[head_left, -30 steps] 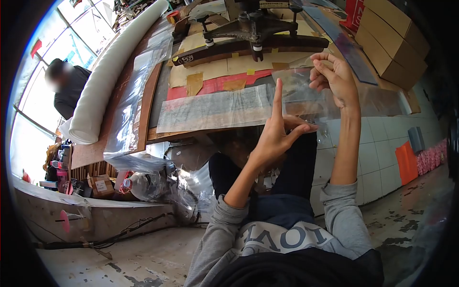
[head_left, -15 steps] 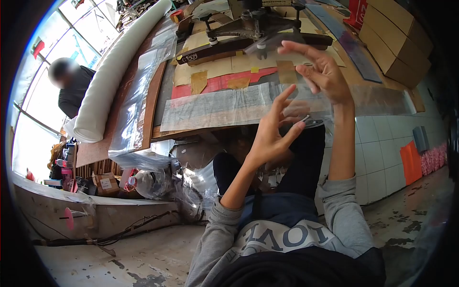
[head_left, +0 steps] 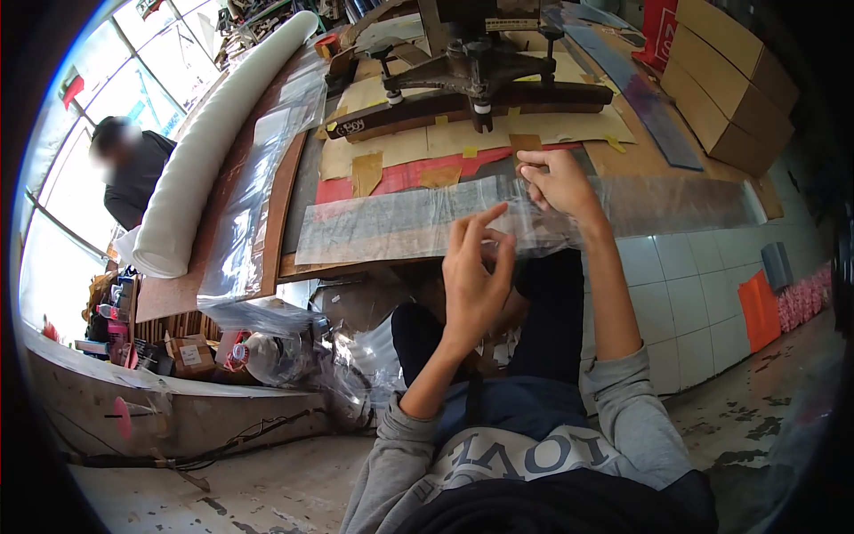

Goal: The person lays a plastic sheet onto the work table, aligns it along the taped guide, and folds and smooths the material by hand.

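Note:
A clear plastic sheet (head_left: 382, 222) lies in a long strip along the front edge of the worktable. My left hand (head_left: 476, 285) is raised at that edge, fingers partly bent, with a gap between thumb and forefinger. Over the sheet, to the right, my right hand (head_left: 562, 189) has its fingers curled in and pressed together; whether film is pinched in them cannot be made out. Beyond my hands stands a dark metal press (head_left: 480, 80) with a long bar (head_left: 525, 101), above a tan board (head_left: 405, 160) patched with tape pieces.
A thick white roll (head_left: 209, 169) and more clear film (head_left: 245, 214) lie along the table's left side. Cardboard boxes (head_left: 725, 89) stand at the right, near a long bluish strip (head_left: 640, 98). A person (head_left: 138, 173) is at the far left, by the windows.
My right hand has moved down and slightly left, its fingers drawing in. My left hand has shifted left and lower, with thumb and forefinger closer together.

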`<state>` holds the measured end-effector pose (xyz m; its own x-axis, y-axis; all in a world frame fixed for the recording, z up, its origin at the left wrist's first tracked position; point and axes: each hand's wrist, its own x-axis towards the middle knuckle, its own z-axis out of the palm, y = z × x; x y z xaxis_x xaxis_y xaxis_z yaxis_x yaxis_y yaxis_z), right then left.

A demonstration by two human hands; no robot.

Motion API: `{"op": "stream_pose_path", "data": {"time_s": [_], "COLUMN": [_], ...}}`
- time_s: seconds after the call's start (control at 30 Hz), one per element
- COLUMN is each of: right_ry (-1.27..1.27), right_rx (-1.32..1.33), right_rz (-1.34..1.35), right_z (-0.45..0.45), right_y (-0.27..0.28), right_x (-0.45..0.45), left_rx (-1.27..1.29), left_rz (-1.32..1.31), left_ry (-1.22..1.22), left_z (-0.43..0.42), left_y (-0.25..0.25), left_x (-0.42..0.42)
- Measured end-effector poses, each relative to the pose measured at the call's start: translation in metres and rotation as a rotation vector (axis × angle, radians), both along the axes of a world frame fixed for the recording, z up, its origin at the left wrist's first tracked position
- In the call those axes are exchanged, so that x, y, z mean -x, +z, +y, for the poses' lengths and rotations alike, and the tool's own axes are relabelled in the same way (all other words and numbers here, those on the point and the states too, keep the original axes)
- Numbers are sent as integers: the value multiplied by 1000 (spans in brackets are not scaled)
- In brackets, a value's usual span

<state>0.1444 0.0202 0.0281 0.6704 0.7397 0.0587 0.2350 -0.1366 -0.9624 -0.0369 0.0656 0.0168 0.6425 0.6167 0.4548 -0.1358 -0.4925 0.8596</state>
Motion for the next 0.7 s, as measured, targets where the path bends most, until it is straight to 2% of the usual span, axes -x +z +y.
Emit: {"op": "stream_pose_path", "data": {"time_s": [0.07, 0.27, 0.3, 0.4, 0.5, 0.7], "right_ry": [-57, -123, -129, -150, -145, -106], "right_rx": [-47, -137, -162, -197, -144, -96], "right_rz": [11, 103, 87, 53, 68, 105], "right_z": [8, 17, 19, 22, 22, 21], "right_y": [-7, -22, -24, -31, -29, -25], "right_x": [3, 6, 5, 0, 0, -2], "left_rx": [-71, -239, -282, -264, -173, -255], "left_rz": [-49, 136, 121, 239, 199, 202], "left_ry": [69, 24, -10, -22, -5, 71], "left_z": [20, 76, 91, 101, 103, 103], "left_y": [0, 7, -4, -2, -8, -17], "left_x": [-10, -36, -44, -55, -60, -60]}}
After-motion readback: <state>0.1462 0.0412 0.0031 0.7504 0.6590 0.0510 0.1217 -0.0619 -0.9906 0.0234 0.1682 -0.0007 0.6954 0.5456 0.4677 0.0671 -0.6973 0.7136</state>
